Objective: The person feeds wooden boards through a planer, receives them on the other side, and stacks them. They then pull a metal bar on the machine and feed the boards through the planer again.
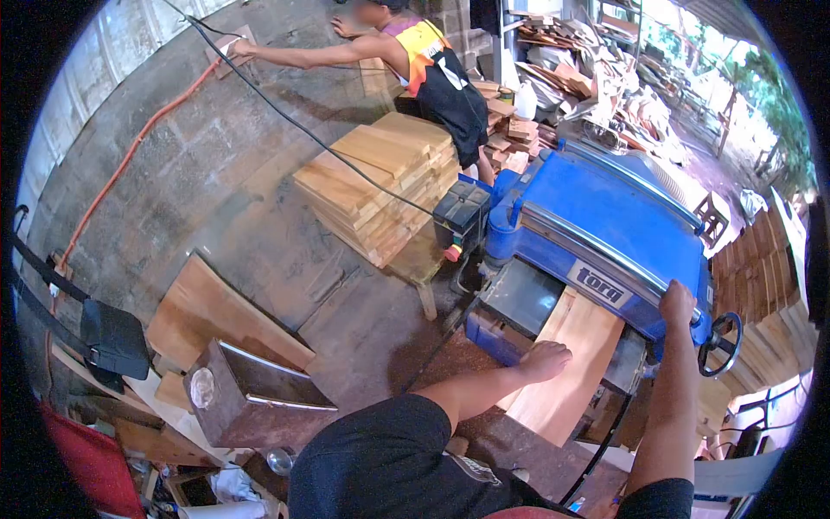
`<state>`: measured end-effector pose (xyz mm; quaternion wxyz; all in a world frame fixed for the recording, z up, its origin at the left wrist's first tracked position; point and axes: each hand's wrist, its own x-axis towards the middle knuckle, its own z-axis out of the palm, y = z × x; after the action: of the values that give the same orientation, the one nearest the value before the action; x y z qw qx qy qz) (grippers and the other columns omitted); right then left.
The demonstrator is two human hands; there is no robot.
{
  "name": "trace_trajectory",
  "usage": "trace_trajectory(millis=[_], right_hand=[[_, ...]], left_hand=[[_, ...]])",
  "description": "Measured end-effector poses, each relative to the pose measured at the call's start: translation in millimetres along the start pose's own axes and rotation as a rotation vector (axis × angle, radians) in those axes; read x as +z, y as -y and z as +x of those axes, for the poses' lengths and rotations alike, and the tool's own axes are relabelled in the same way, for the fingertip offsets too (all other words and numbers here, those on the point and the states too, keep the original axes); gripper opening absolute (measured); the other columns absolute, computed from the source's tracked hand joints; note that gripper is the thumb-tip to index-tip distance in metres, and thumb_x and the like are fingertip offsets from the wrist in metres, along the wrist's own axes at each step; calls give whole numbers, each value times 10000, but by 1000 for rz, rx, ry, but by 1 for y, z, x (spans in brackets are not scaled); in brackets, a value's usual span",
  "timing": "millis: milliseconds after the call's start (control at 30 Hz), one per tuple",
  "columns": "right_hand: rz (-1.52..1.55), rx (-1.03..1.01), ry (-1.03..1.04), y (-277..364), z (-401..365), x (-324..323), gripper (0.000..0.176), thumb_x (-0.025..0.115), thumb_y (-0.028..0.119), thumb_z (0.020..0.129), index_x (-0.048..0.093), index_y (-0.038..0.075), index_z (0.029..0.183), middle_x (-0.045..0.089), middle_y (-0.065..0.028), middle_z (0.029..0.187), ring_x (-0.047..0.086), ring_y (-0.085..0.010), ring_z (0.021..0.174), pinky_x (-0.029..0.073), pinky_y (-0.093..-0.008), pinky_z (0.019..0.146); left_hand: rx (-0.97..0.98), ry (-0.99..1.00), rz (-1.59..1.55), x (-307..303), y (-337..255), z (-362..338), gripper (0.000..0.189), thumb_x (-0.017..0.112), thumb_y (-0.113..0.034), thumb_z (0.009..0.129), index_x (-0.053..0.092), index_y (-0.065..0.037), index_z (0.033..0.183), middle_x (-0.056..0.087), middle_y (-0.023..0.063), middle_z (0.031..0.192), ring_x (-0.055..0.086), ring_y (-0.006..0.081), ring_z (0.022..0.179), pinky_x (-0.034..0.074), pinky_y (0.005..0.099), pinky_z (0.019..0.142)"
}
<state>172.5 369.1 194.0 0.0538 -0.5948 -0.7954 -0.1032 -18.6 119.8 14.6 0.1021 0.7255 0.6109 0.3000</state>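
Note:
A wooden board point(566, 372) lies on the bed of a blue thickness planer point(605, 212), its far end under the machine's housing. My left hand point(545, 362) rests on top of the board with its fingers curled in; nothing shows in it. At the planer's front right corner, my right hand point(677, 304) is closed around the end of the metal roller bar point(596, 261). Just below and right of that hand is the black handwheel point(722, 344). A switch box point(461, 214) with a red button sits on the planer's left side.
Stacked boards point(380, 177) rest on a low wooden table left of the planer. Another tall stack point(761, 285) stands at right. A co-worker point(437, 78) reaches toward the wall, where an orange cord point(138, 138) hangs. A black cable point(320, 138) crosses overhead. A wooden box point(259, 394) stands at lower left.

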Motion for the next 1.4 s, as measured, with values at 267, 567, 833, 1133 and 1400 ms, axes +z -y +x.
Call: trace_trajectory(millis=[267, 567, 833, 1133, 1400], right_hand=[[26, -35, -75, -6, 2, 12, 158, 561, 91, 788, 643, 69, 921, 682, -186, 929, 655, -372, 928, 483, -524, 798], [-2, 12, 12, 1, -1, -1, 159, 544, 105, 844, 639, 105, 971, 687, -150, 997, 644, -342, 1003, 458, -512, 862], [32, 9, -14, -1, 1, 2, 160, 578, 122, 819, 645, 71, 954, 681, -198, 979, 643, -381, 979, 464, -523, 839], [-14, 22, 30, 4, -3, -8, 136, 569, 112, 837, 645, 92, 948, 686, -155, 979, 647, -339, 991, 465, -499, 851], [3, -7, 9, 1, -2, -4, 199, 545, 87, 817, 638, 69, 992, 682, -174, 997, 640, -367, 997, 470, -520, 829]], left_hand=[[24, -22, -14, 1, 1, -1, 115, 612, -156, 813, 623, -102, 913, 624, 80, 890, 626, 265, 913, 496, 424, 817], [26, -27, -21, -3, -2, -2, 109, 611, -153, 810, 624, -98, 903, 630, 79, 882, 629, 270, 909, 491, 426, 822], [23, -37, -19, -5, -3, -1, 87, 595, -146, 806, 624, -86, 863, 634, 87, 857, 631, 273, 892, 485, 422, 812], [29, -60, -29, -2, -2, -1, 94, 601, -149, 806, 624, -86, 872, 634, 85, 861, 631, 274, 894, 484, 427, 819], [37, -48, -8, -3, -2, -1, 93, 607, -143, 802, 620, -86, 874, 626, 85, 849, 626, 272, 879, 484, 422, 815]])
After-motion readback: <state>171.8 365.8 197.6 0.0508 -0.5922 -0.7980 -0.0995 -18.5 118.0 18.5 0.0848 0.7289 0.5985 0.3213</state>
